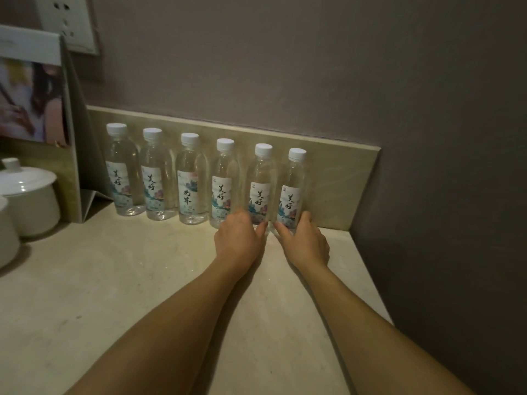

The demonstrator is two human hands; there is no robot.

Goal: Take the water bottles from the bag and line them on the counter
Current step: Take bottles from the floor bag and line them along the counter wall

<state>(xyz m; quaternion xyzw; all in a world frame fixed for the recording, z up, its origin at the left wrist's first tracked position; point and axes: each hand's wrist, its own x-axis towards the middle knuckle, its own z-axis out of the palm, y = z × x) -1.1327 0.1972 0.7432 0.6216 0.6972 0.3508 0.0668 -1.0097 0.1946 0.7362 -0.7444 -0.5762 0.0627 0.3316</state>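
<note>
Six clear water bottles with white caps and printed paper labels stand upright in one row along the back edge of the pale stone counter (119,280), against the low stone backsplash (336,178). From the left end: first bottle (121,169), second bottle (155,175), third bottle (190,179), fourth bottle (224,181), fifth bottle (261,185), sixth bottle (292,189), the last nearest the counter's right back corner. Neighbouring bottles stand just beside one another or touching. Left hand (239,238): fingers curled round the base of the fifth bottle, thumb at its right side. Right hand (305,240): fingers and thumb curled round the base of the sixth bottle. Both forearms reach in from the front edge. At the left edge of the counter: a white lidded ceramic jar (28,195) and a standing picture card (37,101). On the wall above, a white socket plate (68,21).
</note>
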